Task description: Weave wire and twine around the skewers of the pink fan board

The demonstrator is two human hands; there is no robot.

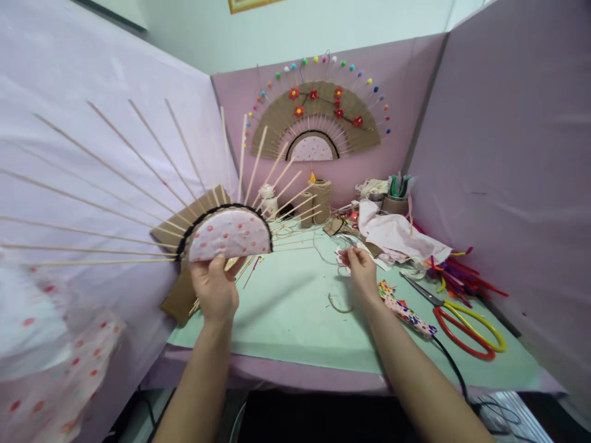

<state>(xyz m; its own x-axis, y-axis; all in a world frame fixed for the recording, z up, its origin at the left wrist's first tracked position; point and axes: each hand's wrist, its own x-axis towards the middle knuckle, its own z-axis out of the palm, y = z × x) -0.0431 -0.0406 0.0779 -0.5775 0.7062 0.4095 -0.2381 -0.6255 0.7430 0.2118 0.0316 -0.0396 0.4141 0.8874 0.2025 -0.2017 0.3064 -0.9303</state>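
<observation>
My left hand (215, 292) grips the lower edge of a half-made fan (231, 234), thumb in front and fingers behind. Its half-round base is covered in white fabric with red dots and edged in black, and several thin wooden sticks (138, 154) spread out from it. My right hand (361, 267) is low over the table at the right, its fingertips pinched together; whatever lies between them is too small to make out. A thin grey cord (323, 249) curves on the table beside those fingers. A short piece of cord (339, 304) lies nearer to me.
Scissors (466, 326) and a patterned, cloth-wrapped tool (409, 314) with a black cable lie at right. Behind are pipe cleaners (462, 277), dotted fabric (392, 231) and twine spools (321, 200). A finished fan (318, 114) hangs on the back panel. Cardboard (178, 298) stands at left.
</observation>
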